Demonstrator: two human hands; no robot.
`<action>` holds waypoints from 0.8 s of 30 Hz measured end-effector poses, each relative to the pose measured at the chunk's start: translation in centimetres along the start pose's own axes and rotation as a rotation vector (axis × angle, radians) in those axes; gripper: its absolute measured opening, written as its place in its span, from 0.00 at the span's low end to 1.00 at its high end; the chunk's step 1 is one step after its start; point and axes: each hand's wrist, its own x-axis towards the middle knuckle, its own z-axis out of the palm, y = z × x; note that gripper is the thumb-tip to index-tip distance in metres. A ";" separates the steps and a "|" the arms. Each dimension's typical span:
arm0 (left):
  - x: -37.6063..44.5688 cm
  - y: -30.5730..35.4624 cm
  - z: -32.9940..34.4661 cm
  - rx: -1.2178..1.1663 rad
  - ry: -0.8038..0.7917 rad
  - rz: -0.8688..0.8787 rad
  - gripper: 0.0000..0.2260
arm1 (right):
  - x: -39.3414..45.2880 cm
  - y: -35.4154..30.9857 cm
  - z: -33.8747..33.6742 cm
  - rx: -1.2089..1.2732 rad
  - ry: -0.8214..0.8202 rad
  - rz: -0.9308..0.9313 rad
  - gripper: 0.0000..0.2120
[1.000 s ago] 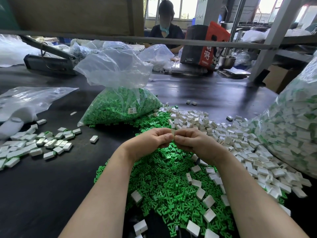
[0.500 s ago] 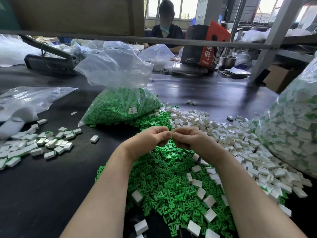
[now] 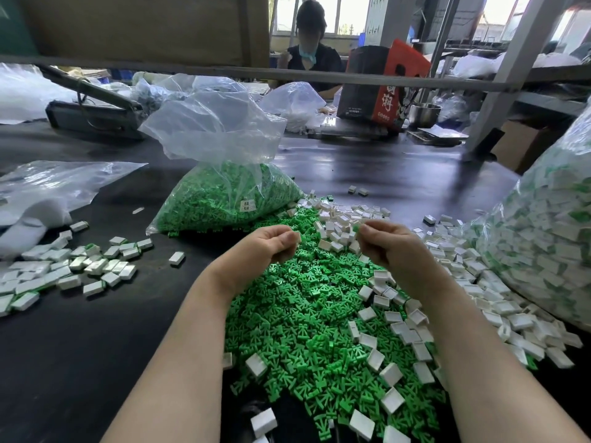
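Bags first. The clear bag (image 3: 224,199) at centre back has its mouth open and is about half full of small green plastic bits, slumped on the worktop (image 3: 80,362). At the right edge there's a big bag (image 3: 543,251) stuffed with white pieces that have green showing in them. A flat bag (image 3: 48,187) lies at far left with something white and soft-looking inside; I can't tell what. Further back are a red-and-black box (image 3: 380,84) and a metal bowl (image 3: 423,113), contents not visible.

Loose stuff: a green pile (image 3: 303,314) runs from the clear bag toward the camera, with white caps (image 3: 447,266) heaped along its right side and scattered over it. Finished pieces (image 3: 64,270) sit in their own patch on the left, well apart from the rest.

Both hands are raised over the green pile, apart from each other. The left hand (image 3: 268,247) is curled and pinches what looks like a white cap (image 3: 299,237) at its fingertips. The right hand (image 3: 393,247) is curled too, pinching a green clip (image 3: 355,227) between thumb and finger.

Room-wise, the dark worktop is bare at front left between the finished pieces and the green pile, and again behind the piles. On the right, the caps run up against the big bag. A metal bar (image 3: 351,79) crosses overhead at the back, and a person (image 3: 311,59) sits beyond it.
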 end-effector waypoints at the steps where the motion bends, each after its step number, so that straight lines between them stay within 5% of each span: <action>1: 0.1 0.0 0.2 -0.021 0.002 0.008 0.12 | 0.1 0.0 0.2 0.009 -0.004 -0.006 0.08; 8: 0.7 0.3 1.6 0.012 -0.036 0.026 0.12 | 0.3 -0.4 2.7 -0.097 -0.140 -0.066 0.14; 24: 0.7 0.4 2.0 0.053 -0.037 0.040 0.13 | 0.7 0.3 3.7 -0.263 -0.126 -0.109 0.15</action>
